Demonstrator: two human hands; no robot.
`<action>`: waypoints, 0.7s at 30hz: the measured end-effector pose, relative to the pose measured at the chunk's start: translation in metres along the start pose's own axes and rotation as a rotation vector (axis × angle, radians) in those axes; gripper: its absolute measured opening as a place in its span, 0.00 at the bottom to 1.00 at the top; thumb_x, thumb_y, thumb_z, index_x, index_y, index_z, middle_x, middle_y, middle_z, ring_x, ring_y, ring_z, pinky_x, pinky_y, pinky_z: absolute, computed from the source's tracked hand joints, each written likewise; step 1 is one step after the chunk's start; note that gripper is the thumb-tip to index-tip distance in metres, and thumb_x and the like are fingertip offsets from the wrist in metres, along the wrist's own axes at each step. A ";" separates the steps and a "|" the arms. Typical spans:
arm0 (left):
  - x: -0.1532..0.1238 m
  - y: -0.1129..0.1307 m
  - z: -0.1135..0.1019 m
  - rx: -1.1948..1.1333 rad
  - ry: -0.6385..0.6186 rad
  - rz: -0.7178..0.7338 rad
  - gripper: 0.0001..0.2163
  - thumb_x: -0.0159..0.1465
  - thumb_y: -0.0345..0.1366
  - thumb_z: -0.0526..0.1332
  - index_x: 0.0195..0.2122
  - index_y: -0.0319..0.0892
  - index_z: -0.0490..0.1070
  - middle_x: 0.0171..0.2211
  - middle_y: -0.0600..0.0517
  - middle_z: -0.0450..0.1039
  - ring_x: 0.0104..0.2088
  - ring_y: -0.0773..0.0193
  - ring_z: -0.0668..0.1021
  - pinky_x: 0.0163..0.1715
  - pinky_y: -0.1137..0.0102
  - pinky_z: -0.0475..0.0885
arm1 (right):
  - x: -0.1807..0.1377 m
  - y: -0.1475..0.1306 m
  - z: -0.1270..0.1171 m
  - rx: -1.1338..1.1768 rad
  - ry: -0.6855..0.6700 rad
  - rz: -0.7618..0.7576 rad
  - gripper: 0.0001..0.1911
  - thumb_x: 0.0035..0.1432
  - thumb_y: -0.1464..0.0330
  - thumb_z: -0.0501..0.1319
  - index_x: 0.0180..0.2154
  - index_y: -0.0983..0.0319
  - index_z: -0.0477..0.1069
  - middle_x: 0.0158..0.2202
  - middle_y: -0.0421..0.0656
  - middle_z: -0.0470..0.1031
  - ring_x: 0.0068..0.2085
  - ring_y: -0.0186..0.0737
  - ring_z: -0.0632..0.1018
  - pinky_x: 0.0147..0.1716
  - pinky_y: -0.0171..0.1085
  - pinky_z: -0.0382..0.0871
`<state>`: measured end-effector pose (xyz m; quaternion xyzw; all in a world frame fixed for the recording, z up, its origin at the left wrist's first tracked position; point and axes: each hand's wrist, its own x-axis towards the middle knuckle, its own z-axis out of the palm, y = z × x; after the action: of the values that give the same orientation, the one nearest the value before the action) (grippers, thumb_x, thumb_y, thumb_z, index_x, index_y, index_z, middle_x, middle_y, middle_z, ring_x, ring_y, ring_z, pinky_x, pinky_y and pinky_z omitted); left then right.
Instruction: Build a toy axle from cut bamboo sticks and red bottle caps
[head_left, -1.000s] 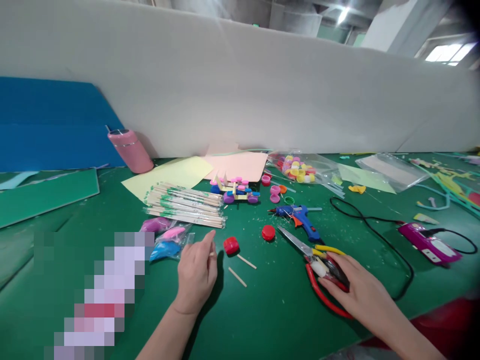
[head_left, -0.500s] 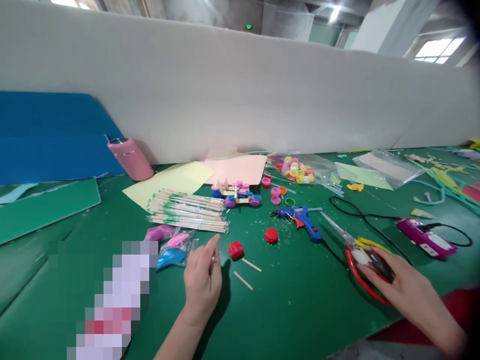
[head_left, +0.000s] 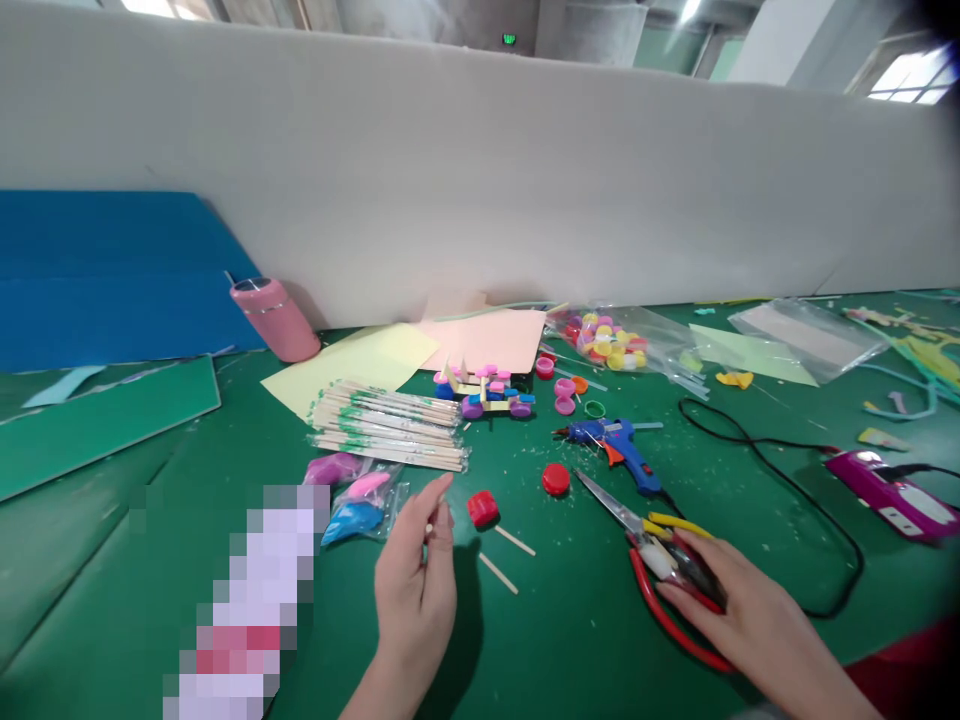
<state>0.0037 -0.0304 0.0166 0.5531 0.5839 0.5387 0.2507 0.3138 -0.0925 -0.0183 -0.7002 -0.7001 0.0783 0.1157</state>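
My left hand (head_left: 420,575) is closed in a pinch above the green table. A small pale end (head_left: 430,529) like that of a wooden stick peeks out between its fingers; the rest is hidden. In my right hand (head_left: 739,595) are shears (head_left: 611,500) with red and yellow handles, the silver blades pointing up and left towards a round red cap (head_left: 556,480). Between my hands lie joined red caps (head_left: 482,509) and two short wooden sticks (head_left: 514,541), one touching or almost touching the caps.
A blue glue gun (head_left: 615,445) with its cord lies behind the shears. Farther back are a small toy car (head_left: 491,395), bundled wooden sticks (head_left: 390,425), bagged caps (head_left: 607,340) and a pink tumbler (head_left: 276,320). Bagged balloon-like pieces (head_left: 356,515) lie left; a purple device (head_left: 892,495) right.
My right hand has brought the shears leftward, so their tip is now near the round red cap. My left hand keeps its pinch. The view has swung slightly left.
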 end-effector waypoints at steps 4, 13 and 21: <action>0.006 0.024 -0.005 -0.385 -0.114 -0.384 0.12 0.59 0.37 0.57 0.45 0.46 0.68 0.24 0.56 0.65 0.25 0.70 0.66 0.24 0.76 0.60 | 0.013 -0.021 -0.017 0.035 0.078 -0.018 0.23 0.50 0.56 0.58 0.45 0.63 0.66 0.44 0.51 0.70 0.44 0.52 0.72 0.42 0.50 0.68; 0.003 0.039 0.000 -0.780 -0.674 -0.765 0.16 0.59 0.35 0.58 0.49 0.42 0.62 0.23 0.54 0.69 0.15 0.78 0.60 0.16 0.77 0.48 | 0.054 -0.141 -0.033 0.794 -0.096 -0.355 0.14 0.59 0.69 0.53 0.48 0.57 0.65 0.41 0.43 0.69 0.40 0.37 0.72 0.39 0.34 0.66; 0.003 0.029 -0.003 -0.787 -0.656 -0.811 0.14 0.59 0.34 0.58 0.47 0.42 0.63 0.22 0.56 0.67 0.14 0.78 0.60 0.15 0.77 0.48 | 0.069 -0.166 -0.004 1.146 -0.250 -0.263 0.10 0.61 0.65 0.51 0.32 0.62 0.67 0.21 0.36 0.64 0.24 0.31 0.68 0.27 0.31 0.63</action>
<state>0.0116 -0.0342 0.0451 0.2917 0.3987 0.3784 0.7828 0.1555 -0.0245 0.0345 -0.4195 -0.6354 0.5100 0.4003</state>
